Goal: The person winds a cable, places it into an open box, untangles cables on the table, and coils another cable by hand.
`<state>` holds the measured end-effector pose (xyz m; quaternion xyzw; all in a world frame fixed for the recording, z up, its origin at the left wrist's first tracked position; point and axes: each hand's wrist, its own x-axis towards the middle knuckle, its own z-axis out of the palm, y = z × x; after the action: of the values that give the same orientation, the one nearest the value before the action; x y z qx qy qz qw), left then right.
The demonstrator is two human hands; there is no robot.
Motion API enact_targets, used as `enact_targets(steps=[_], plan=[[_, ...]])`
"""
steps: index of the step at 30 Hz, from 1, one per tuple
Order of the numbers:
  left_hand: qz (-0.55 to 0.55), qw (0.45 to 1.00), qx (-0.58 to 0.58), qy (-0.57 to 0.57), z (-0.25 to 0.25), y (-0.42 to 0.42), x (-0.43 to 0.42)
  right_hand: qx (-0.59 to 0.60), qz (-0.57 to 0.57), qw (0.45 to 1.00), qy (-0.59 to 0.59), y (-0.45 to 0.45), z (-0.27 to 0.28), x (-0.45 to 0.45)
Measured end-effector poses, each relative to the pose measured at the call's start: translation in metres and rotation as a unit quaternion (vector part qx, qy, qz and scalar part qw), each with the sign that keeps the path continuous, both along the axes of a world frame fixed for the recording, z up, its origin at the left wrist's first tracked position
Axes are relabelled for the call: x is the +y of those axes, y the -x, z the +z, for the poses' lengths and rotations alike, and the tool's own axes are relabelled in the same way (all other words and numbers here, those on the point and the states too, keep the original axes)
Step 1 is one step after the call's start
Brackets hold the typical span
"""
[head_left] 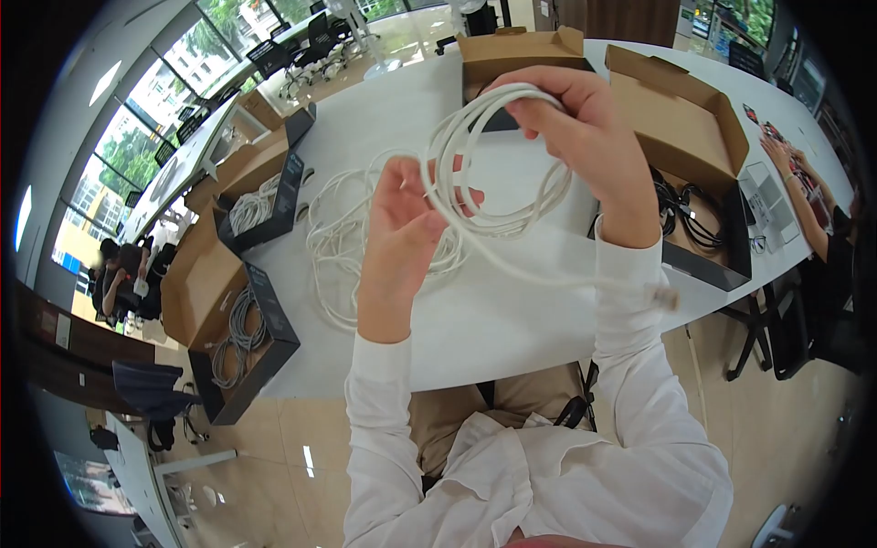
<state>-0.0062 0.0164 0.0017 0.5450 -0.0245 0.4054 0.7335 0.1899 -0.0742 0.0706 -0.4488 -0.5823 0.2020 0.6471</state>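
A coil of white network cable point(448, 151) hangs above the table, its top pinched between the thumb and fingers of my right hand point(585, 123). My left hand point(406, 224) is at the coil's left side, fingers apart and reaching behind the loops; whether they touch the cable is hard to see. From the coil a loose end runs right, past my right sleeve, to a blurred plug point(670, 297). Below and behind my left hand, a tangled heap of white cable point(333, 228) lies on the white table point(512, 338).
Open boxes hold cables: white in one box point(239, 239), grey in another point(265, 365) at left, black in a box point(731, 269) at right. Another open box point(525, 47) stands behind my right hand. At far right a person's hands point(778, 155) work over small items.
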Motion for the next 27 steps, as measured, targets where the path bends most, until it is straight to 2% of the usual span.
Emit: enact_targets(steps=[2, 5, 11, 17, 20, 23, 27], plan=[[0.006, 1.0, 0.023, 0.008, 0.007, -0.001, -0.008, -0.003, -0.001, 1.0, 0.017, 0.002, 0.001, -0.001], [-0.016, 0.997, 0.068, -0.042, 0.014, -0.001, -0.009, -0.027, -0.007, 0.999, 0.037, 0.004, 0.003, -0.002], [0.016, 0.988, 0.138, -0.069, 0.015, -0.001, -0.005, -0.038, 0.009, 0.998, 0.051, 0.004, 0.002, -0.001], [0.22, 0.958, 0.147, -0.109, 0.015, -0.017, -0.024, -0.057, 0.047, 0.997, 0.039, 0.01, 0.0, 0.001], [0.245, 0.956, 0.128, -0.098, 0.012, -0.022, -0.028, -0.065, 0.06, 0.996, 0.023, 0.008, -0.003, 0.003], [0.206, 0.968, 0.126, -0.071, 0.012, -0.019, -0.027, -0.071, 0.068, 0.994, 0.053, 0.009, 0.003, -0.005], [0.294, 0.932, 0.168, -0.13, 0.01, -0.024, -0.032, -0.09, 0.073, 0.99, 0.076, 0.009, 0.005, -0.01]])
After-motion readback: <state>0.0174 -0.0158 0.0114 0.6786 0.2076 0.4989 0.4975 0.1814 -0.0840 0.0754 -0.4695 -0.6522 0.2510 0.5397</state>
